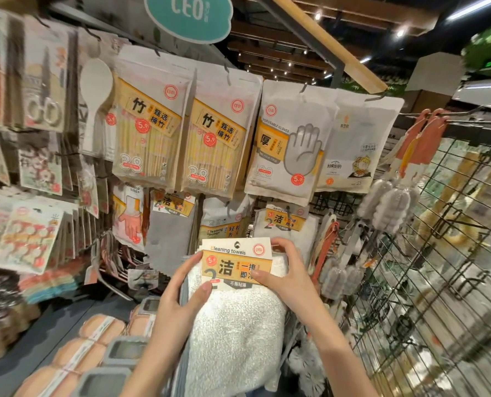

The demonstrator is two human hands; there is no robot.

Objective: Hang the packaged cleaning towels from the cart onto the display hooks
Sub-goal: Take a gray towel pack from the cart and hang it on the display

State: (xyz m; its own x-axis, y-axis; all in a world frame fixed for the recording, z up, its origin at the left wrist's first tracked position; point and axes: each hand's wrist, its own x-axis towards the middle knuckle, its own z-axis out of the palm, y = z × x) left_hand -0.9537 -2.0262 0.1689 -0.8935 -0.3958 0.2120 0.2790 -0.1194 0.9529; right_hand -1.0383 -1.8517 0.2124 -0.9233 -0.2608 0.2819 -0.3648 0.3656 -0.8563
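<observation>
A stack of packaged cleaning towels (238,319), white terry cloth with orange and white card headers, is held up in front of the display. My left hand (181,293) grips the stack's left edge, thumb on the front card. My right hand (287,267) grips the upper right corner, fingers curled over the top of the header and thumb on the label. Just behind, another white cleaning towel pack (285,227) hangs on a lower display hook, and a grey one (171,224) hangs to its left. The cart is out of view.
Bamboo chopstick packs (149,133) and disposable glove packs (290,144) hang above. A wire grid panel (427,267) with bottle brushes (387,202) stands at right. Sponges (101,330) lie on the shelf at lower left. Kitchen goods crowd the left wall.
</observation>
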